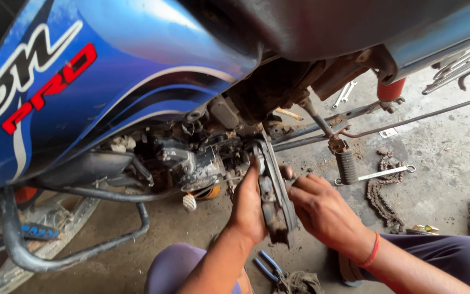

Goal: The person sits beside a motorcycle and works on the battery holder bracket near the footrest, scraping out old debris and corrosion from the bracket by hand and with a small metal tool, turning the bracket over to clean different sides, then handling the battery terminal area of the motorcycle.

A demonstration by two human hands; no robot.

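I look down at the side of a blue motorcycle (110,71) with its grimy engine (191,158) exposed. A dark, dirty engine side cover (273,190) stands on edge against the engine. My left hand (248,204) presses flat against the cover's left face. My right hand (319,207), with a red thread band on the wrist, grips the cover's right edge with curled fingers.
A black crash guard bar (39,256) curves at lower left. A footpeg with ribbed rubber (347,166), a drive chain (382,190) and a spanner (384,174) lie on the concrete floor at right. Blue-handled pliers (267,267) and a rag (300,283) sit between my knees.
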